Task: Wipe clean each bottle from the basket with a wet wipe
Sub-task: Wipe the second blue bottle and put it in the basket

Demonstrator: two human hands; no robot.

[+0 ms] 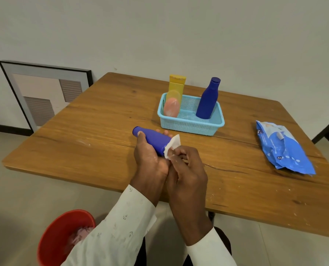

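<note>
Both hands closed: left hand (pixel 150 160) around blue bottle (pixel 153 140), right hand (pixel 186 169) pinching wet wipe (pixel 172 145).

A deep blue bottle (pixel 153 140) is being rubbed with a white wipe (pixel 172 145). A second blue bottle (pixel 207 99), a yellow bottle (pixel 176 85) and a pink one (pixel 171 107) are being kept in a light blue mesh basket (pixel 190 124). Brown wood grain is being shown by the table (pixel 83 135); a blue-and-white wipes pack (pixel 283 149), a red bin (pixel 62 233) and anchor-patterned white sleeves (pixel 121 223) are being seen.
</note>
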